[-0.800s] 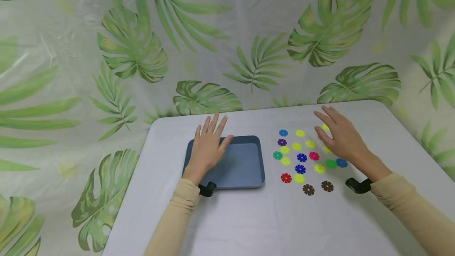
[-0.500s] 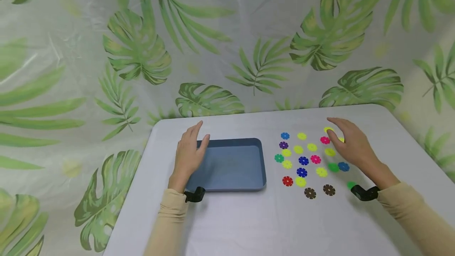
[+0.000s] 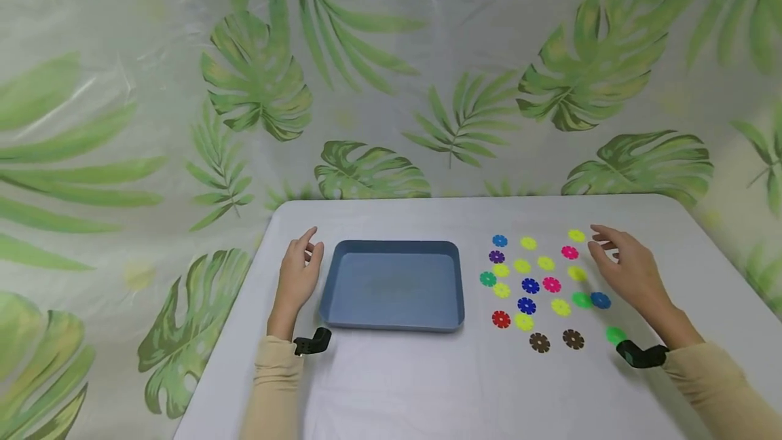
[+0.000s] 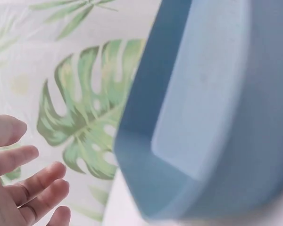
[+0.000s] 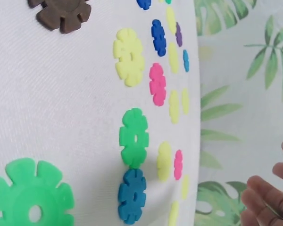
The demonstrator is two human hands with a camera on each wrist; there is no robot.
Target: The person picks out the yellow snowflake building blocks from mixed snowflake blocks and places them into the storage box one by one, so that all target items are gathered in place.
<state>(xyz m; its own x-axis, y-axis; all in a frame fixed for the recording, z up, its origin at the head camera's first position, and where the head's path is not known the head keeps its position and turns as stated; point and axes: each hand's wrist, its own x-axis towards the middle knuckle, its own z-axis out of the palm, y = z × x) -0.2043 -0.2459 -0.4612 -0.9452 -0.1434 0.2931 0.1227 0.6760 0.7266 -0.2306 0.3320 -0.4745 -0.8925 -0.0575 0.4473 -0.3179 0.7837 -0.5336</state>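
My left hand [image 3: 298, 273] hovers just left of the blue-grey tray [image 3: 391, 323], its fingers loosely bent and holding nothing. In the left wrist view those relaxed fingers [image 4: 37, 188] stand apart from the tray's near corner. My right hand [image 3: 632, 267], also holding nothing, is to the right of the scattered notched plastic discs, fingers slightly curved. Nearest to it are a yellow disc [image 3: 577, 273], a pink disc [image 3: 569, 252] and a blue disc [image 3: 601, 300]. By the right wrist lies a green disc [image 3: 616, 336], partly covered by the black wrist camera.
More discs lie flat between tray and right hand, among them a red disc [image 3: 501, 319], a purple disc [image 3: 497, 257] and two brown discs, one [image 3: 573, 339] closest to the front. The white table [image 3: 391, 386] ends at a leaf-patterned curtain [image 3: 379, 73].
The left hand has moved left, off from over the tray, and its spread fingers have relaxed. The right hand has drawn right, uncovering discs. The view has shifted slightly.
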